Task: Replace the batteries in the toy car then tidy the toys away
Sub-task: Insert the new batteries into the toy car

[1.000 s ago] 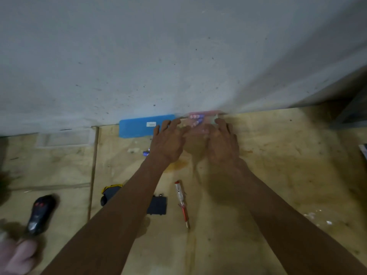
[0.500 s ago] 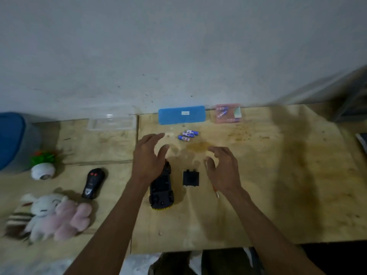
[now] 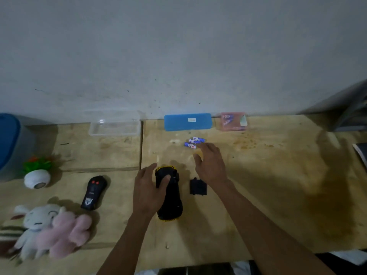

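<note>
Gripping the toy car (image 3: 170, 193), left hand (image 3: 148, 192); right hand (image 3: 211, 163) nears batteries (image 3: 193, 142).

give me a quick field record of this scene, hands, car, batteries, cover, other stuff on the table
left hand: grips the toy car, thumb on top
right hand: open, fingers reaching toward the loose batteries, nothing held
toy car: black with yellow trim, lying underside up on the table
loose batteries: blue and white, clustered beyond the car
battery cover: black, lying apart, right of the car
remote: black, left of the car
plush toys: near left edge
blue case: by the wall
pink box: right of the blue case
</note>
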A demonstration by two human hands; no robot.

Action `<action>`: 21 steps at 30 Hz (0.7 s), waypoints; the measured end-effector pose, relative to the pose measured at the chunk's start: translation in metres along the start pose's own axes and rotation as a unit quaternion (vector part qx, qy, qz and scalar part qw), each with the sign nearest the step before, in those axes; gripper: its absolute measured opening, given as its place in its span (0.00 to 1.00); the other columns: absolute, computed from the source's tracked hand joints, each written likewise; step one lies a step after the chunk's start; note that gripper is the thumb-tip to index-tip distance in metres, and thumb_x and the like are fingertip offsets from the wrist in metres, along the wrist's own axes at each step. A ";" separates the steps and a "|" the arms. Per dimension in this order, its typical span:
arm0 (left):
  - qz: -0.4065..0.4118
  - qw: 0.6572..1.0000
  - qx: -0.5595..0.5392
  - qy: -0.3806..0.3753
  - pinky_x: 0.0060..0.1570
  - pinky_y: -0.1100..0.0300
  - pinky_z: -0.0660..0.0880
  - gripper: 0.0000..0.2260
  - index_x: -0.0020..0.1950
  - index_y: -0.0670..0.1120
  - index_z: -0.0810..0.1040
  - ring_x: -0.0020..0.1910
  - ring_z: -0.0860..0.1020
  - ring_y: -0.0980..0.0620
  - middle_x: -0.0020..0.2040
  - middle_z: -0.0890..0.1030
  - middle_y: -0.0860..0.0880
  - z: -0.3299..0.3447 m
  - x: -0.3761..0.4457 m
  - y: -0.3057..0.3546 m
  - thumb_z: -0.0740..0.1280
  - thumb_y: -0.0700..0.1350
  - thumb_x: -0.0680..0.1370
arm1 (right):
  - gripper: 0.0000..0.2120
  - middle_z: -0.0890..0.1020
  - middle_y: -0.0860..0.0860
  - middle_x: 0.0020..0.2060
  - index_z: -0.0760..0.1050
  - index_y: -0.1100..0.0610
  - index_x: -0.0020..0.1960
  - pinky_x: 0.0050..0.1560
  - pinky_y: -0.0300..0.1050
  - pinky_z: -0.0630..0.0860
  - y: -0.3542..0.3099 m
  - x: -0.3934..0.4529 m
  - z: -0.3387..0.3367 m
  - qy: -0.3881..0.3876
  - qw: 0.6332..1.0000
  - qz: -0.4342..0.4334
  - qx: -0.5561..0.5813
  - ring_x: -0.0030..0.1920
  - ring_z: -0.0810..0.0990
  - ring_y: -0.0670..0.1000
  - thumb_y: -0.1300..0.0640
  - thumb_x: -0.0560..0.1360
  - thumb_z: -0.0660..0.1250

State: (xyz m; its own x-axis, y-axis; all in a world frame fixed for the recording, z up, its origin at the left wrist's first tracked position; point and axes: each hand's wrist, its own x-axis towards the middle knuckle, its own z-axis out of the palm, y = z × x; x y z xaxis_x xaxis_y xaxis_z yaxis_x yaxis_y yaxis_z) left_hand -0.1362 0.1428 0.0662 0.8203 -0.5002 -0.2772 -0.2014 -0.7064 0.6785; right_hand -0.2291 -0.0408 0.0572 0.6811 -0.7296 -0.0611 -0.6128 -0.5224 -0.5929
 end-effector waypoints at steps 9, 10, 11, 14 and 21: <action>-0.094 0.992 0.052 -0.074 0.62 0.46 0.75 0.55 0.80 0.52 0.53 0.71 0.69 0.45 0.72 0.67 0.47 0.024 -0.007 -0.009 0.77 0.68 0.63 | 0.18 0.71 0.56 0.65 0.71 0.49 0.68 0.55 0.59 0.73 0.035 0.065 0.053 -0.059 0.967 -0.128 -0.211 0.64 0.68 0.61 0.51 0.79 0.64; -0.093 0.992 0.055 -0.072 0.62 0.47 0.74 0.56 0.80 0.51 0.54 0.70 0.69 0.45 0.71 0.68 0.47 0.028 -0.009 -0.007 0.77 0.68 0.61 | 0.15 0.73 0.57 0.62 0.74 0.51 0.65 0.52 0.59 0.74 0.038 0.067 0.056 -0.041 0.968 -0.138 -0.204 0.61 0.70 0.62 0.54 0.78 0.65; -0.097 0.991 0.053 -0.070 0.61 0.48 0.75 0.57 0.80 0.51 0.54 0.69 0.69 0.46 0.71 0.69 0.48 0.032 -0.010 -0.006 0.78 0.69 0.60 | 0.14 0.74 0.58 0.60 0.75 0.53 0.63 0.49 0.59 0.75 0.041 0.070 0.059 -0.029 0.969 -0.145 -0.198 0.59 0.72 0.62 0.55 0.78 0.66; -0.135 0.988 0.045 -0.061 0.62 0.45 0.76 0.57 0.79 0.48 0.56 0.69 0.70 0.45 0.70 0.71 0.47 0.043 -0.010 -0.005 0.80 0.65 0.58 | 0.11 0.76 0.59 0.55 0.75 0.57 0.59 0.45 0.58 0.76 0.042 0.080 0.060 -0.025 0.960 -0.163 -0.224 0.54 0.73 0.62 0.54 0.78 0.66; -0.160 0.986 0.025 -0.032 0.59 0.47 0.77 0.54 0.77 0.47 0.58 0.66 0.75 0.43 0.69 0.74 0.46 0.053 -0.004 -0.006 0.83 0.58 0.59 | 0.10 0.76 0.60 0.47 0.72 0.61 0.56 0.35 0.54 0.78 0.034 0.092 0.060 -0.025 0.935 -0.217 -0.280 0.47 0.76 0.61 0.57 0.81 0.58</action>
State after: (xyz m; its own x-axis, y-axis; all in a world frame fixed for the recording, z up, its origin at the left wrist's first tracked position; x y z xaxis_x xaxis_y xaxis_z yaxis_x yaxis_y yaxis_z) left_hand -0.1669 0.1226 0.0270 0.8106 -0.2781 -0.5154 0.0345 -0.8559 0.5161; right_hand -0.1635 -0.0989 -0.0163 0.9237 -0.3807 0.0425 -0.3782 -0.9240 -0.0570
